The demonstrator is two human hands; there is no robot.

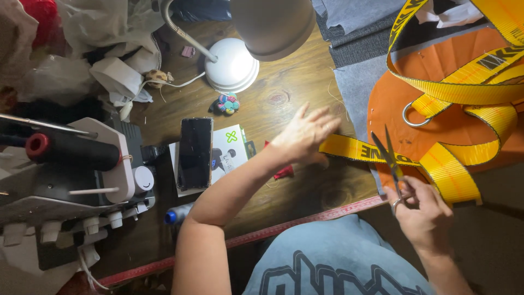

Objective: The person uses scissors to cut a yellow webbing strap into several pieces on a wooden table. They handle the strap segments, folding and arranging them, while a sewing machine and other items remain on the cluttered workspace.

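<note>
Yellow strap: a woven yellow webbing strap [360, 149] with black edging and dark lettering; its free end lies flat on the wooden tabletop [284, 82], near centre frame, and the rest loops away toward 2 o'clock over an orange fabric piece [436, 128].
Long axis: the free end runs roughly 9 to 3 o'clock, dipping slightly toward 4.
Left hand: the left hand [305, 136] is spread flat, fingers splayed open, palm pressing on the strap's tip; it grips nothing.
Right hand: the right hand [423, 210] has its fingers through the handles of a pair of scissors [388, 155], blades parted and pointing toward 11 o'clock.
Key relation: the open blades sit at the strap just at 3 o'clock of the left hand, crossing its length nearly square; the left hand is on the tip, the right hand at 5 o'clock of the crossing.
Metal ring: a metal ring [413, 116] is threaded on the strap at 1 o'clock of the blades.
Near edge: a red measuring tape [284, 229] runs along the table edge at 6 o'clock.
Surroundings: a smartphone [195, 153] lies on a white box at 9 o'clock of the left hand; a desk lamp [256, 33] stands at 12; a sewing machine [71, 175] sits far out at 9.
</note>
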